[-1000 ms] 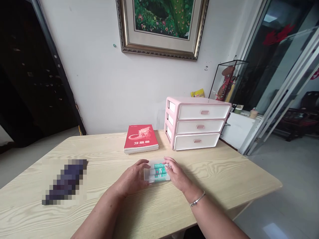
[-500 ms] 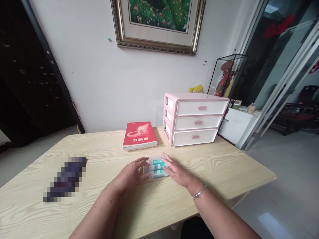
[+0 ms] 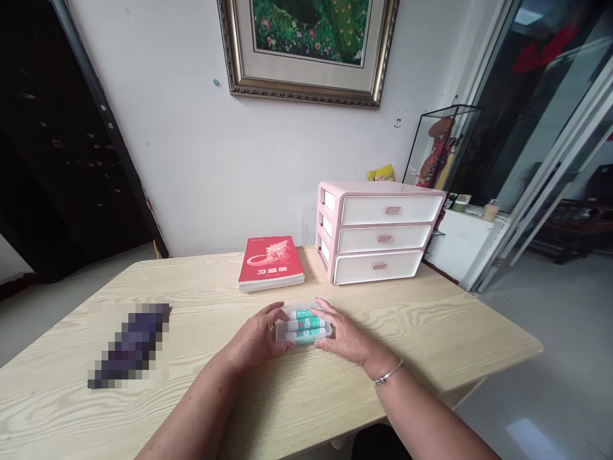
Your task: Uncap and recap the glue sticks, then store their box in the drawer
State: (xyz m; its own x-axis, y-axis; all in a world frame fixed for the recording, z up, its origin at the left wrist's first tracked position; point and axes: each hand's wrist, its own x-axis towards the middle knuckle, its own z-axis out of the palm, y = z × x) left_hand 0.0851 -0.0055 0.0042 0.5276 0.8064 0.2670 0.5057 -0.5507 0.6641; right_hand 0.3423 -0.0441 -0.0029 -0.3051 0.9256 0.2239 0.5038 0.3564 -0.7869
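A small clear plastic box (image 3: 302, 325) with white and green tubes inside lies on the wooden table (image 3: 201, 300) in front of me. My left hand (image 3: 253, 338) grips its left end, fingers curled around the edge. My right hand (image 3: 342, 335) grips its right end, thumb under the near side and fingers over the top. A silver bracelet (image 3: 387, 372) sits on my right wrist.
A red book (image 3: 271, 262) lies behind the box. A pink three-drawer organizer (image 3: 378, 230) with all drawers closed stands at the back right. A blurred dark object (image 3: 129, 345) lies at the left. The table's right edge drops off to the floor.
Both hands have closed in on the ends of the clear box; the right hand moved from lying over it to gripping its right end. The view shifted slightly.
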